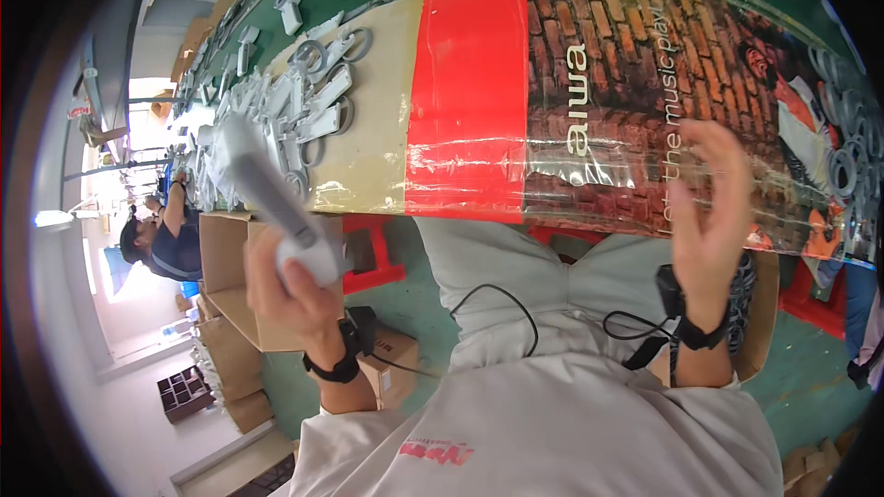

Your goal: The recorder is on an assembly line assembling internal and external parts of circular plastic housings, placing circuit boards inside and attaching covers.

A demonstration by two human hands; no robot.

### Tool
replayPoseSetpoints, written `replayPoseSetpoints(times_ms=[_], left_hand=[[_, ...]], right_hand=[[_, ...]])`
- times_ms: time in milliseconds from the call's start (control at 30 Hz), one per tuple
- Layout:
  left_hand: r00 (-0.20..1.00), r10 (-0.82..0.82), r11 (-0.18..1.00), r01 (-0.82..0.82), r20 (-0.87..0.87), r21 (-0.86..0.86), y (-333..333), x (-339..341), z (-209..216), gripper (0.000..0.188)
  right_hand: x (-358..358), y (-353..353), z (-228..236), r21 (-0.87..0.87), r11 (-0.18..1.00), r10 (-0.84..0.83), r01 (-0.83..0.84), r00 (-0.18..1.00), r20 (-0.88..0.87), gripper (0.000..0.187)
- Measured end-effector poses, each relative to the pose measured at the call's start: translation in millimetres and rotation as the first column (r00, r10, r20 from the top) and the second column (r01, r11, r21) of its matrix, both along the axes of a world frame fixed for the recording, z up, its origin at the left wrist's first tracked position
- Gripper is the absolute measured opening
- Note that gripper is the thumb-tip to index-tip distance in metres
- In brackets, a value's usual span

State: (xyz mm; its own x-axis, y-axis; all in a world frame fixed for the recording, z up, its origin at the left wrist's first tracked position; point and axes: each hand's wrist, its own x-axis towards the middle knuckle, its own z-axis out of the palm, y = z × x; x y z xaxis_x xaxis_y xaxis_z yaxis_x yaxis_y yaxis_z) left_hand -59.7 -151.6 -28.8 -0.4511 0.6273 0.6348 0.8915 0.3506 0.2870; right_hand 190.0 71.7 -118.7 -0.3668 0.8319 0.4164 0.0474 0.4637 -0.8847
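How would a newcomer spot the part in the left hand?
Find the big red panel, then the pile of pale parts to its left. In front of that pile, the left hand grips one grey-and-white part; unlike the piled ones, it is held up.

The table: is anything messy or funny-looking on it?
Yes. At the left, the white and grey parts lie jumbled, pointing different ways. Also, the brick-patterned cover has big lettering running sideways. I can't see anything spilled.
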Motion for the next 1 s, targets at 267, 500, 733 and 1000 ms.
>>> replayPoseSetpoints(times_ms=[267,500,733,1000], left_hand=[[0.975,-0.043,0.672,-0.133,-0.217,-0.729,14.7,-28.3,-52.4,0.019],[0.963,0.061,0.771,-0.211,-0.261,-0.601,32.4,-24.6,-72.3,0.012],[0.941,0.07,0.753,-0.267,-0.33,-0.601,32.5,-14.6,-70.0,0.012],[0.653,-0.444,0.874,0.465,0.613,0.138,29.8,22.1,-25.0,0.031]], right_hand=[[23.0,28.1,-29.6,0.17,0.979,-0.162,0.111,0.931,0.327,0.029],[16.8,31.0,-29.5,0.207,0.978,-0.098,0.026,0.933,0.345,0.025],[19.6,29.8,-23.7,0.203,0.978,-0.112,0.045,0.936,0.333,0.019],[-10.6,14.6,69.4,0.161,0.923,0.331,-0.348,0.936,0.122,0.072]])
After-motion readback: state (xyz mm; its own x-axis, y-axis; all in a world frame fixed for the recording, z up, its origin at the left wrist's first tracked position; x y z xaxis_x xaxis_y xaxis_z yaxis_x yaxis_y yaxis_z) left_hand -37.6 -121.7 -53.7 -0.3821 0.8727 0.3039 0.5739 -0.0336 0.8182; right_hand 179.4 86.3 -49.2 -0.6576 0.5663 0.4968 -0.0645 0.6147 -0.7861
